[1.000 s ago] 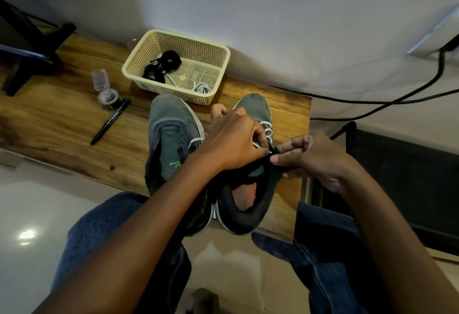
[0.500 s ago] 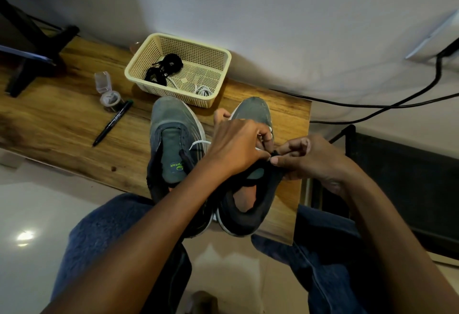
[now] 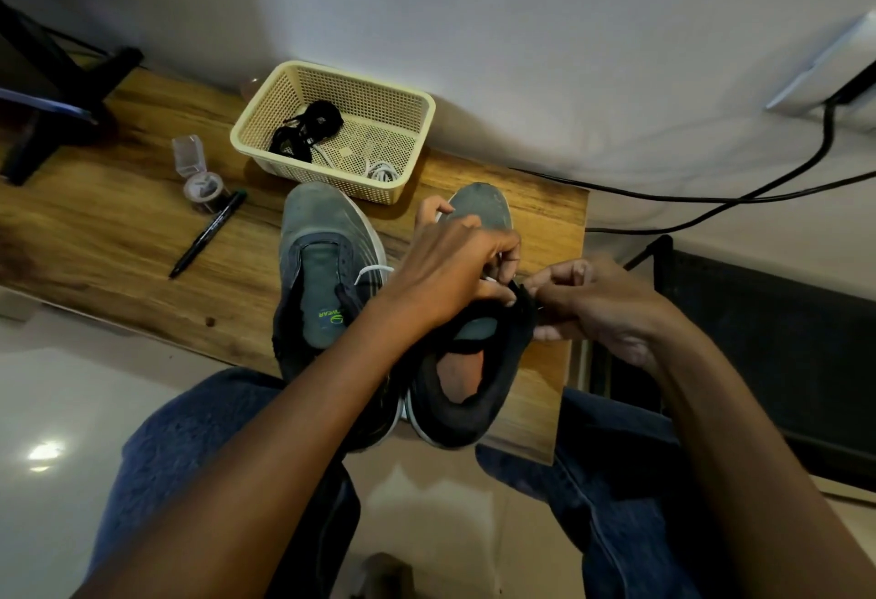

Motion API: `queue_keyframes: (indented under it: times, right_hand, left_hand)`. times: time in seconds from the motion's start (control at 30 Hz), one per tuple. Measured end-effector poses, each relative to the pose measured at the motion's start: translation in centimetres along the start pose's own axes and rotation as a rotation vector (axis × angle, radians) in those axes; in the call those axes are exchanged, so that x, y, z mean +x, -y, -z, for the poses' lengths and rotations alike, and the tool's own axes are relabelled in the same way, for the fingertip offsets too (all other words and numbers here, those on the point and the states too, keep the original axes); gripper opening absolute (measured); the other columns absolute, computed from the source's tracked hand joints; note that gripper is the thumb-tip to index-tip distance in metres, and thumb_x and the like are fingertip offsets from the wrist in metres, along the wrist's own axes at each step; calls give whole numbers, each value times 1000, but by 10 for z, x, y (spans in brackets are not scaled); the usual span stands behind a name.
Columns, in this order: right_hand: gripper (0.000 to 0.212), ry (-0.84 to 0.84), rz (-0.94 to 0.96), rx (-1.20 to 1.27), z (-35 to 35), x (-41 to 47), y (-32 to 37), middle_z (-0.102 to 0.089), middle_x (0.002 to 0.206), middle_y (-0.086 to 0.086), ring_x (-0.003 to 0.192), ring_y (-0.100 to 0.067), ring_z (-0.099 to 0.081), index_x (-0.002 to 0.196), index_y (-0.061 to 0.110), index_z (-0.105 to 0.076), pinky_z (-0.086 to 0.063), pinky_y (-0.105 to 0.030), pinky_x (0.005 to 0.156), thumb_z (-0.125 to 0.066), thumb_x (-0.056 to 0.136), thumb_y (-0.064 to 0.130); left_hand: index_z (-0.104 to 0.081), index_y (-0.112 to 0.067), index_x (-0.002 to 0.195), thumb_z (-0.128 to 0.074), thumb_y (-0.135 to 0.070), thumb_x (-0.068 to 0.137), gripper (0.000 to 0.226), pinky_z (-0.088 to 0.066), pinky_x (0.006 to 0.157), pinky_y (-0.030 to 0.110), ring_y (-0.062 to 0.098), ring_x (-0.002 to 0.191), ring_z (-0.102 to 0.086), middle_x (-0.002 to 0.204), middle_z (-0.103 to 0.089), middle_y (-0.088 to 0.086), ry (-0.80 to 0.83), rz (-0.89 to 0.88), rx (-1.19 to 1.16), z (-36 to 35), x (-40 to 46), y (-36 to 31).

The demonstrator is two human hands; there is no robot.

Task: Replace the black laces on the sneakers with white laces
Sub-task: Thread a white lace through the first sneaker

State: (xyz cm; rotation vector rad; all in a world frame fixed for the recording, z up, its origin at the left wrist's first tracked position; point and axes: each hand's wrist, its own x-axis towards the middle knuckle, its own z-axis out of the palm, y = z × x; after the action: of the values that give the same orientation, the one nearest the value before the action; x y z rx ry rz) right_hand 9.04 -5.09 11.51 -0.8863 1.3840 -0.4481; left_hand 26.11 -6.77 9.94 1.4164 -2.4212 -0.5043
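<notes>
Your left hand (image 3: 455, 266) is curling its fingers over the eyelet area of the right sneaker (image 3: 474, 342), pinching the white lace (image 3: 488, 277) there, while your right hand (image 3: 597, 304) is pinching the shoe's black collar edge from the other side. Both sneakers are sitting on the counter (image 3: 118, 238); the left sneaker (image 3: 322, 266) is lying just beside it, and the basket (image 3: 412, 143) behind is holding black laces (image 3: 308, 129).

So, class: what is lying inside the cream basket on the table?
Inside the basket: a bundle of black laces and a coil of white lace. The near wall hides the floor's front edge.
</notes>
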Motion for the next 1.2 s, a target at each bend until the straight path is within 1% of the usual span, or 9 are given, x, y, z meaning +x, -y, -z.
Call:
queue_keyframes:
  times: [0.1, 0.33, 0.43, 0.5, 0.6, 0.7, 0.93, 1.1, 1.2]
  right_hand:
    - [9, -3, 18, -31, 1, 2, -2, -67, 83, -15, 68, -17, -66, 94, -4, -65, -56, -20, 53, -57, 91, 0]
    - [9, 18, 41, -81, 3, 3, -1, -66, 80, -14, 65, -14, -66, 91, -1, -65, -56, -20, 55, -56, 92, 0]
    - [10, 18, 46, -89, 3, 3, -1, -65, 83, -15, 69, -16, -65, 95, -3, -64, -57, -20, 55, -55, 92, -1]
    - [10, 11, 47, -97, 3, 3, -1, -65, 85, -17, 71, -17, -65, 96, -4, -64, -57, -20, 55, -55, 92, -1]
    - [9, 13, 41, -93, 3, 3, -2, -65, 85, -17, 72, -18, -65, 91, -1, -64, -57, -21, 56, -55, 92, -2]
    - [13, 5, 43, -100, 3, 4, -3, -66, 78, -15, 68, -15, -66, 83, 3, -66, -57, -21, 56, -57, 91, -1]
    - [13, 12, 40, -117, 2, 6, -3, -67, 78, -13, 68, -15, -66, 81, 5, -66, -58, -22, 56, -58, 90, 0]
    - [6, 7, 39, -103, 3, 5, -2, -67, 77, -15, 64, -14, -67, 85, 2, -66, -58, -23, 56, -61, 88, 1]
    - [3, -26, 48, -136, 1, 3, 0, -65, 76, -15, 61, -14, -67, 90, -1, -64, -57, -22, 54, -61, 89, 1]
  left_hand:
    - [-54, -31, 80, -76, -45, 70, 28, -10, 85, 22, 6, 79, -39, 72, -41, -17, -17, -12, 19, 0, 1, 1]
    - [-67, -25, 95, -71, -49, 73, 33, -7, 81, 21, 9, 90, -36, 88, -52, -5, -39, -41, 63, 1, 1, 2]
    - [-68, -27, 99, -71, -52, 71, 38, -12, 88, 28, 11, 94, -38, 90, -51, -4, -56, -54, 101, 1, 2, 3]
    - [-70, -29, 102, -74, -51, 67, 40, -15, 90, 34, 16, 100, -46, 94, -61, -5, -78, -95, 128, 0, 3, 3]
    - [-72, -34, 97, -74, -50, 67, 34, -16, 92, 37, 15, 111, -43, 105, -68, -13, -28, -110, 115, 0, 5, 3]
    - [-72, -34, 91, -74, -50, 67, 29, -15, 93, 35, 12, 115, -38, 105, -67, -12, 14, -84, 71, 1, 7, 5]
    - [-74, -25, 88, -73, -44, 72, 25, -10, 80, 24, 10, 112, -32, 104, -60, 0, 31, -72, 51, 2, 7, 2]
    - [-73, -30, 90, -74, -46, 71, 25, -11, 78, 22, 15, 116, -33, 111, -53, 0, 49, -32, 47, 3, 6, 3]
    - [-71, -35, 96, -75, -49, 70, 30, -17, 85, 27, 13, 115, -36, 109, -54, -3, 70, -11, 41, 3, 7, 5]
